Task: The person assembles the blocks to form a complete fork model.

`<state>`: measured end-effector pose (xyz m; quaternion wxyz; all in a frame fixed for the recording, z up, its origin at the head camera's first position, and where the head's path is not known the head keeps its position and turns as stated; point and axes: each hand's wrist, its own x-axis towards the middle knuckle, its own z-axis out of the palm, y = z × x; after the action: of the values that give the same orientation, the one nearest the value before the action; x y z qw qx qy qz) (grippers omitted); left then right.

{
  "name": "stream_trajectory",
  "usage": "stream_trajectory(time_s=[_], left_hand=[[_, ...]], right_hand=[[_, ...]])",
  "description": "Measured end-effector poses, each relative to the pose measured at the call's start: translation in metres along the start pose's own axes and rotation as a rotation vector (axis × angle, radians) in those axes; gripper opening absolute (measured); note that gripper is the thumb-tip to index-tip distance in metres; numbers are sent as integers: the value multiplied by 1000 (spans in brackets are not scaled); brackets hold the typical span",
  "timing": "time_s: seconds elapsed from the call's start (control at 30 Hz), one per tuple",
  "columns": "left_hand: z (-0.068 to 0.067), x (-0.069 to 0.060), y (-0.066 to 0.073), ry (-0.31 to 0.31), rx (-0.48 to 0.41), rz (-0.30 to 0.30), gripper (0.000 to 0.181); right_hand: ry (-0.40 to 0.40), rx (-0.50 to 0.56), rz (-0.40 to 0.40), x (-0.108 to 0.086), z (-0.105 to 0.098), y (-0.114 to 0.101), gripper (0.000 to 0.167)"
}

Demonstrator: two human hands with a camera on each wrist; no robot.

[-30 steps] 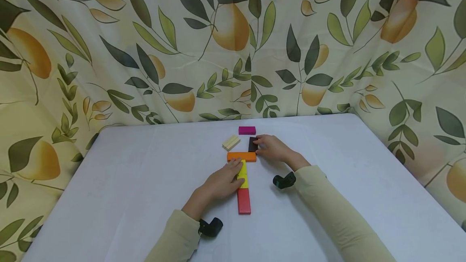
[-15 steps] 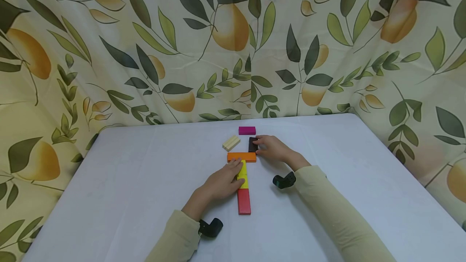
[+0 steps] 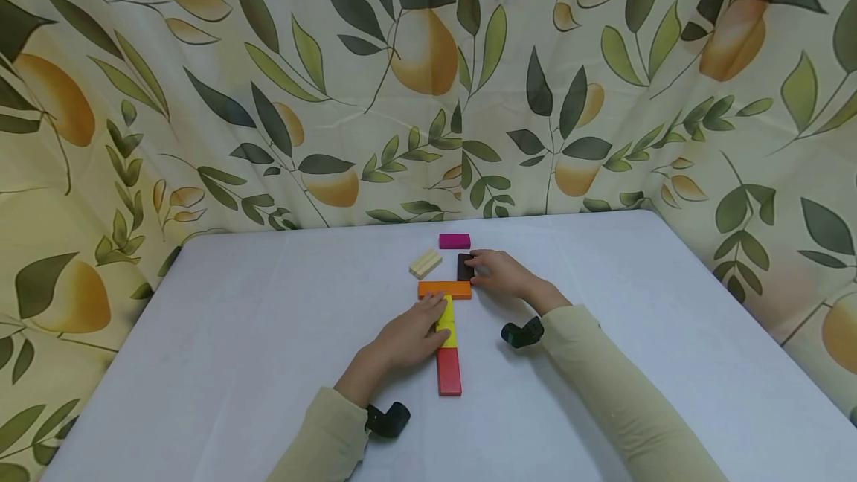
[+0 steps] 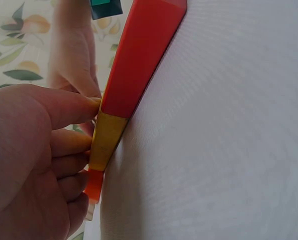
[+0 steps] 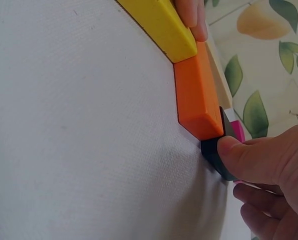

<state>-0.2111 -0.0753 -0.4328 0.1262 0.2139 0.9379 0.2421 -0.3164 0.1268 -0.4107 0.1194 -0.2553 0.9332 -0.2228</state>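
Note:
Across the top of a yellow block (image 3: 450, 311) lies my left hand (image 3: 408, 329), its fingertips and thumb resting on it. A red block (image 3: 449, 372) meets the yellow one's near end. At its far end an orange block (image 3: 445, 290) lies crosswise, touching it. My right hand (image 3: 504, 274) pinches a black block (image 3: 465, 266) just beyond the right end of the orange one. In the right wrist view, the thumb presses the near side of the black block (image 5: 216, 155), close against the orange block (image 5: 196, 97); its far side is partly hidden by the hand.
A pale wooden block (image 3: 425, 264) lies tilted left of the black one. Further back sits a magenta block (image 3: 454, 241). All rest on a white-covered table (image 3: 234, 348), with a fruit-patterned curtain (image 3: 268, 95) behind. Each wrist carries a small black camera (image 3: 388, 419).

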Motion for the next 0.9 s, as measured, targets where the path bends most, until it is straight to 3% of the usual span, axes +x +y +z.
stream_trajectory(time_s=[0.5,0.9], left_hand=[[2,2,-1,5,11,1,58],[1,1,-1,11,24,11,58]], right_hand=[[-7,-26,4,1,-5,-4,37],[82,18,14,12,-5,-11,38]])
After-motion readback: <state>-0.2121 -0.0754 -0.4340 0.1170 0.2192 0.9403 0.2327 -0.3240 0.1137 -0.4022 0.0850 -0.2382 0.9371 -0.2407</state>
